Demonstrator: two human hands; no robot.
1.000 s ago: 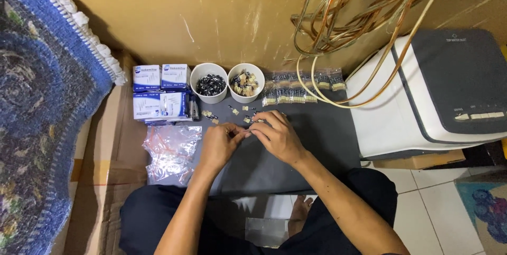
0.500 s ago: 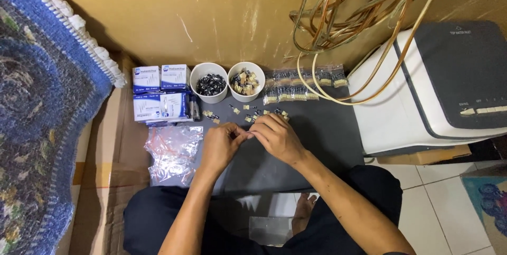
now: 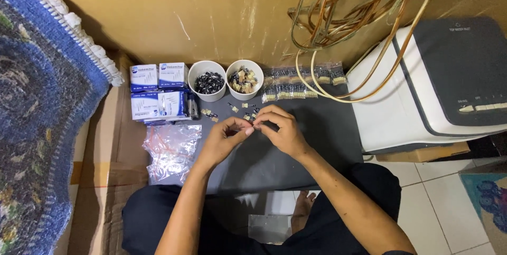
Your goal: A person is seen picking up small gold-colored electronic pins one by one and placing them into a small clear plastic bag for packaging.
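Observation:
My left hand (image 3: 223,140) and my right hand (image 3: 281,129) meet fingertip to fingertip over a dark grey mat (image 3: 274,160). Between the fingertips is a tiny part, too small to identify. Several small loose parts (image 3: 244,110) lie on the mat just beyond my fingers. Behind them stand two white cups: the left cup (image 3: 206,80) holds dark parts, the right cup (image 3: 244,79) holds mixed tan and dark parts. A row of small filled clear bags (image 3: 296,83) lies right of the cups.
Blue and white boxes (image 3: 158,92) are stacked left of the cups, with a pile of empty clear zip bags (image 3: 171,149) below them. A white and grey machine (image 3: 438,86) stands at right under looped golden cable (image 3: 348,17). A blue rug (image 3: 37,128) lies left.
My hands have stayed together over the mat with only slight finger movement; the view has shifted a little.

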